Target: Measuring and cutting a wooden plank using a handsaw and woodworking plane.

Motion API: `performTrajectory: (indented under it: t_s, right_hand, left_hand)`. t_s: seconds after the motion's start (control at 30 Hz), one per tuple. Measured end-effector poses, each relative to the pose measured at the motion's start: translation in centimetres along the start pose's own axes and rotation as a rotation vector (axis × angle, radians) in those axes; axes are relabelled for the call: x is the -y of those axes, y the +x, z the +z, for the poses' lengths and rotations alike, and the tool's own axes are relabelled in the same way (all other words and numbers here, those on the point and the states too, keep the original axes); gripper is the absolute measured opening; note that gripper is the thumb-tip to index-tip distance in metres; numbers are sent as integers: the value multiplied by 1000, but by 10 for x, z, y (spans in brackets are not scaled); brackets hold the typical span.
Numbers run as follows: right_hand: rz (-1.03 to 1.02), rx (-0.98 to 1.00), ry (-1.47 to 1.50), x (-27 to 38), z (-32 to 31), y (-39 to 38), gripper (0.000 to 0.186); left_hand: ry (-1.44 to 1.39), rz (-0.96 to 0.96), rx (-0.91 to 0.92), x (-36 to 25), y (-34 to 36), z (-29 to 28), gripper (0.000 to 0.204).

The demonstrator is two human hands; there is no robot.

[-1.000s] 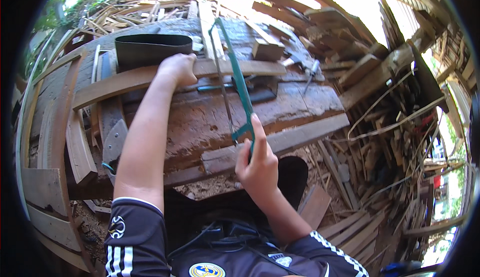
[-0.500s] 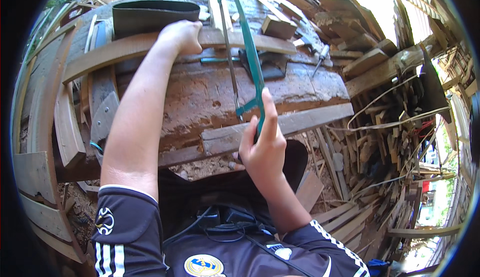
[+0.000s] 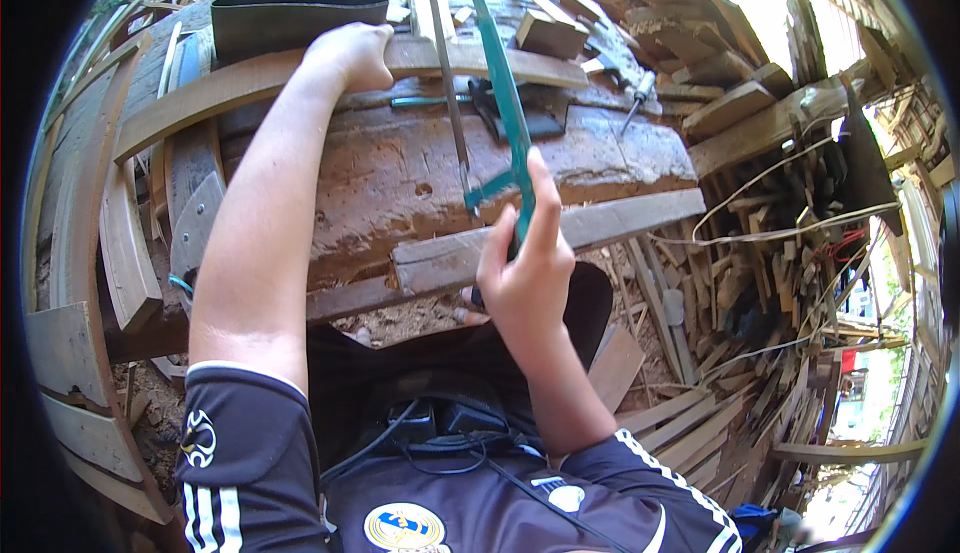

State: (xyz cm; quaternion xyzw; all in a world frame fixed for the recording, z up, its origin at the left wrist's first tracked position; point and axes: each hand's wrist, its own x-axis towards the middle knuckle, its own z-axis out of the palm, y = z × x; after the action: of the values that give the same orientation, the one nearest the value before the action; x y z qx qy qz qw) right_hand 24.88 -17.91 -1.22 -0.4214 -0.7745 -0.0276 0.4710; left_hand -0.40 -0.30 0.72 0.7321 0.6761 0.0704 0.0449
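Note:
My left hand (image 3: 350, 58) is closed round a long narrow wooden strip (image 3: 205, 98) that lies across the workbench. In my right hand (image 3: 525, 278) is the handle of a hacksaw (image 3: 503, 93) with a green frame, its index finger stretched along the frame. The saw points away from me, and its thin blade crosses the strip to the right of my left hand. Whether the blade has cut into the wood cannot be made out. Just behind my left hand stands a dark, open-topped oval container (image 3: 300, 28).
The bench is a thick worn timber (image 3: 400, 178) with a board (image 3: 600, 218) along its near edge. A screwdriver (image 3: 638, 98), a black object (image 3: 535, 113) and a wood block (image 3: 550, 33) lie on it. Scrap wood (image 3: 740, 293) is heaped at right; planks (image 3: 80, 193) stand at left.
The whole view has shifted slightly, so the bench sits a little higher in it. My right hand and the hacksaw have moved slightly away from me. My left hand keeps its hold.

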Motion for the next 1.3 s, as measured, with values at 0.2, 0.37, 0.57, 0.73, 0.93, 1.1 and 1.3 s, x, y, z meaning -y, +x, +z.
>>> performTrajectory:
  t_s: [0.2,0.37,0.57,0.73,0.93,1.1,1.3]
  right_hand:
    - [156,44,59,-40,56,75,57]
    - [164,151,108,-14,17,30,59]
    - [65,-4,41,-24,34,30,66]
    - [125,108,-83,-38,75,85,60]
    - [-11,17,-18,2,-8,-13,68]
    - [178,61,59,-31,53,46,59]
    - [160,209,-43,-8,33,63,57]
  left_hand:
    - [0,53,-40,4,12,21,63]
    - [-17,15,-85,4,-2,14,63]
    - [11,47,-72,-7,1,9,63]
    - [9,-7,-25,-6,-1,11,67]
    - [14,-3,-21,-3,-5,1,61]
    - [21,50,-67,-12,-4,8,52]
    - [-6,-9,-32,-10,-9,7,57]
